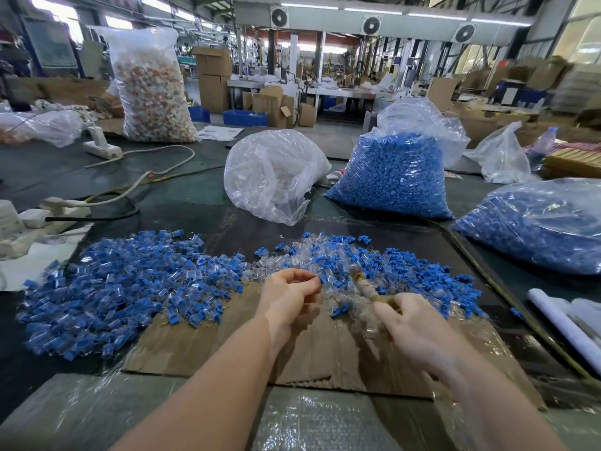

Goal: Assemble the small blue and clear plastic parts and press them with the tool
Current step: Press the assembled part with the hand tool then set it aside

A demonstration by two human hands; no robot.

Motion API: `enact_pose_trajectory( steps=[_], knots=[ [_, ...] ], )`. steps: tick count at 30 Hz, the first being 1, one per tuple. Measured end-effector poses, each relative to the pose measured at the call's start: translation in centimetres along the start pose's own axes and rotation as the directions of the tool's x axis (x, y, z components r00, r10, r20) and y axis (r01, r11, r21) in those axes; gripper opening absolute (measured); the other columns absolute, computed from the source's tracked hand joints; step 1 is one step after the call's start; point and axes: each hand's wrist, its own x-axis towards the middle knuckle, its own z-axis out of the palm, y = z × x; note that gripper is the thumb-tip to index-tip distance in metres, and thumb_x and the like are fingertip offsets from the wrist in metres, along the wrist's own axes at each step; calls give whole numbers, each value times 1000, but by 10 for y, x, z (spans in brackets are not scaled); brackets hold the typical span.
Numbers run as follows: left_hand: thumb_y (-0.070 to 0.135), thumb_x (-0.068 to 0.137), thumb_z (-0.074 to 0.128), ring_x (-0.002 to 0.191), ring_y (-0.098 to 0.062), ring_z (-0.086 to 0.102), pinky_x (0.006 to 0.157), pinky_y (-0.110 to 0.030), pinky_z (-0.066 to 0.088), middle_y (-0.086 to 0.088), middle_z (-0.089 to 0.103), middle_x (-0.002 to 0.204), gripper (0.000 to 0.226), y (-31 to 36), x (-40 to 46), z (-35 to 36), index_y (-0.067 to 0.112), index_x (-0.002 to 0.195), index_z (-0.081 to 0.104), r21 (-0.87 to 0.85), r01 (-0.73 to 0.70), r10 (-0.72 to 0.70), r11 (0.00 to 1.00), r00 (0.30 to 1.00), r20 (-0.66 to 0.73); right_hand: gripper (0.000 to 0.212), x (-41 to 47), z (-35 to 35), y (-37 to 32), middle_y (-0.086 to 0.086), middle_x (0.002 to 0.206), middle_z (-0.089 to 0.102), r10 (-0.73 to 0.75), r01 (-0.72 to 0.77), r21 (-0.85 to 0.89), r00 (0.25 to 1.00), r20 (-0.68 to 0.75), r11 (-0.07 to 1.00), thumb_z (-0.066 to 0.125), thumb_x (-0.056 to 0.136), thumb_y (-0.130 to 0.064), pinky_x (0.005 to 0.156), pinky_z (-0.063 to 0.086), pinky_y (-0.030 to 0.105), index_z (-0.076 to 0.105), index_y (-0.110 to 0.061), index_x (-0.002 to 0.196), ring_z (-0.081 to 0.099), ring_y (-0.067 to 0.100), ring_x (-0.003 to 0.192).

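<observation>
Cardboard (pixel 227 346), tool (pixel 367 288) seemingly gripped by right hand (pixel 413 323)

Blue and clear parts (pixel 130 288) lay on brown cardboard (pixel 227 346); a clear bag (pixel 396 177) held blue pieces.

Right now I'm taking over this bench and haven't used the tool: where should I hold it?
Judging by its pose, take the tool by its near end, from the right, as the right hand does. The wrapped shaft slants up-left, leaving its tip over the parts.
</observation>
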Motion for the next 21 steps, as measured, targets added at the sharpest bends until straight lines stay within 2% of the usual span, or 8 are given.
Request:
enact_pose_trajectory(
  steps=[1,3,6,9,13,21],
  knots=[
    [3,85,63,47,-8,58,43,-19,46,-5,65,68,5,1,1,0,6,87,66,0,-6,6,1000,1000,-1,26,-2,1,-5,1,70,52,-17,9,119,997,71,993,43,96,-31,52,36,21,54,-11,82,44,13,57],
    [0,84,62,46,-7,57,44,-18,46,-5,64,65,6,3,3,1,6,85,65,-7,-19,19,1000,1000,-4,25,-5,3,-15,6,70,54,-51,7,287,988,145,958,46,94,-27,59,40,30,54,-13,75,50,18,62],
    [0,84,64,47,-6,57,45,-18,47,0,65,60,7,4,5,-1,7,82,66,13,-29,29,1000,999,-37,24,-8,3,-25,7,73,60,-51,-28,364,978,204,931,45,94,-27,62,48,34,53,-13,77,59,21,68],
    [0,83,64,46,-8,57,47,-20,50,0,64,56,7,5,6,-4,6,81,66,12,-24,25,1000,997,-67,21,-6,-2,-27,8,81,57,-78,-23,325,951,297,946,50,92,-28,72,50,40,58,-9,89,59,21,73],
    [-1,82,65,48,-11,57,50,-22,52,-6,64,61,6,8,6,-5,5,80,66,9,-10,11,1000,995,-96,10,-5,-8,-30,7,81,62,-77,-30,271,923,377,962,56,84,-13,87,49,50,58,-8,92,63,22,79],
    [0,83,65,54,-14,58,51,-20,52,-11,65,71,4,10,6,-2,4,82,66,9,-19,20,1000,989,-150,11,-3,-9,-36,7,86,57,-78,-6,211,918,389,977,49,86,-11,90,48,49,56,-9,94,58,20,82]
  ],
)
